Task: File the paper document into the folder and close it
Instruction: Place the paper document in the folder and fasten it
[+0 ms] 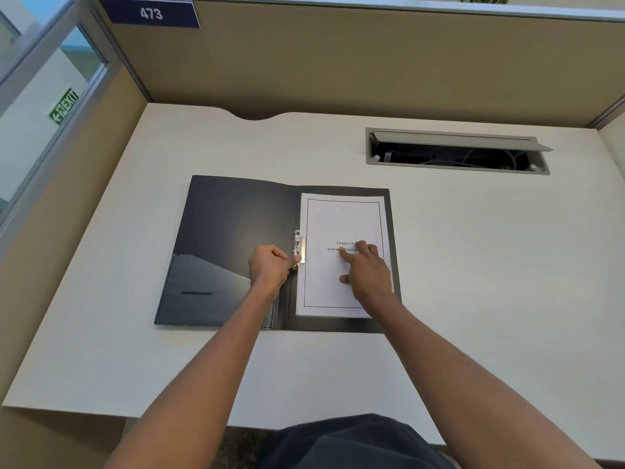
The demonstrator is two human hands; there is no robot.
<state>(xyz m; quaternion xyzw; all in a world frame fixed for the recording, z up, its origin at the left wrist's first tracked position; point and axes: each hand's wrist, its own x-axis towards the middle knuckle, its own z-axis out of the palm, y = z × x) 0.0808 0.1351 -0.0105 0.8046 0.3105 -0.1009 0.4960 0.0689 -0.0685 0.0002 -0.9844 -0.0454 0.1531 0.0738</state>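
A black folder [230, 231] lies open flat on the white desk [473, 265]. A white paper document [341, 218] with a printed chapter title rests on the folder's right half. A metal clip [299, 243] stands at the spine, against the paper's left edge. My left hand [270, 269] is curled with the thumb and fingertip on the clip's lower end. My right hand [367, 270] lies flat on the paper with its fingers spread, pressing it down. The folder's left half has an inner pocket [203, 292].
An open cable tray [456, 152] is set into the desk at the back right. Beige partition walls [338, 62] enclose the desk at the back and left. A rounded notch [257, 116] cuts the desk's far edge.
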